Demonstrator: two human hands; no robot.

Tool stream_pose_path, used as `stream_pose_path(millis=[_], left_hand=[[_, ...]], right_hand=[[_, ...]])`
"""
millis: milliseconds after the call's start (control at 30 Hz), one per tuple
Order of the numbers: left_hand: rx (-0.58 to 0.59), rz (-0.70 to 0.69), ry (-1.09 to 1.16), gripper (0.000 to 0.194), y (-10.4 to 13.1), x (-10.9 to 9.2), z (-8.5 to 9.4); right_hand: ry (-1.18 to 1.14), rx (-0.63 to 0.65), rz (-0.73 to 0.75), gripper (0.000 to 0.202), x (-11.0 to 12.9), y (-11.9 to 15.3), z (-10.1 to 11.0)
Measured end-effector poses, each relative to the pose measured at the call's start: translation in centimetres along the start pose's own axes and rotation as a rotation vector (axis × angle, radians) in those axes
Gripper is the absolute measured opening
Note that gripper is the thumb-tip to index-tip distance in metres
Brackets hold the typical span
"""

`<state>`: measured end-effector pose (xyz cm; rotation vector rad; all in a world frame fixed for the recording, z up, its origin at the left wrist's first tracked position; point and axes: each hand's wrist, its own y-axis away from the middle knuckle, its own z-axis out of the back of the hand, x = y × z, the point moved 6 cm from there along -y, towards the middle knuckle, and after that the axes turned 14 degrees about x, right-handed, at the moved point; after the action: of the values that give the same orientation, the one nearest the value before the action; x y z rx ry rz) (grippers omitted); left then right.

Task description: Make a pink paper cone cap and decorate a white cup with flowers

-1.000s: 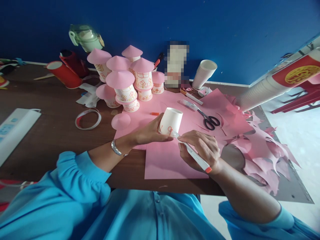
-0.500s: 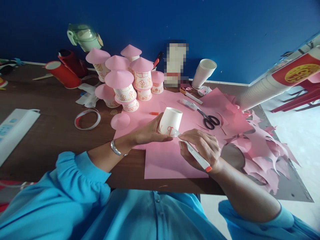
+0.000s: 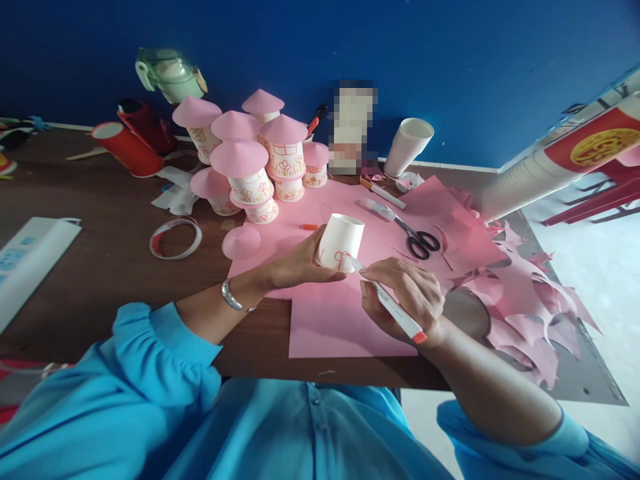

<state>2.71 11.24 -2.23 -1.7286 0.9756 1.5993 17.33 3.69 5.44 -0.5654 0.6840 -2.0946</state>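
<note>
My left hand (image 3: 305, 260) is closed around the side and lower edge of a white paper cup (image 3: 343, 235), held slightly tilted over pink paper (image 3: 325, 327). Red-orange flower lines show low on the cup's wall. In my right hand (image 3: 403, 293) is a white marker (image 3: 397, 310) with an orange end, its tip against the cup beside the drawn flower. An orange marker cap (image 3: 309, 227) lies on the paper behind my left hand. Decorated cups with pink cone roofs (image 3: 239, 157) stand grouped at the back left, and a loose pink cone (image 3: 241, 243) lies in front of them.
Black-handled scissors (image 3: 423, 245) and another marker (image 3: 390, 196) lie behind my right hand. Pink paper scraps (image 3: 530, 293) heap up at right. Stacked cups (image 3: 407, 147) lean near the blue wall. A tape roll (image 3: 175, 239) and a power strip (image 3: 35, 263) lie at left.
The marker tip has shifted slightly right along the cup, and the red flower outline has another loop. My left hand holds the cup almost still.
</note>
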Motion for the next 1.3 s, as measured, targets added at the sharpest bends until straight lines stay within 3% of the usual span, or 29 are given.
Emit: stream_pose_path(millis=[800, 1300], left_hand=[[0.003, 0.029, -0.025, 0.071, 0.20, 0.47, 0.29], [0.011, 0.002, 0.014, 0.069, 0.16, 0.34, 0.22]], right_hand=[[-0.033, 0.009, 0.035, 0.019, 0.27, 0.00, -0.36], [0.021, -0.006, -0.023, 0.021, 0.07, 0.02, -0.04]])
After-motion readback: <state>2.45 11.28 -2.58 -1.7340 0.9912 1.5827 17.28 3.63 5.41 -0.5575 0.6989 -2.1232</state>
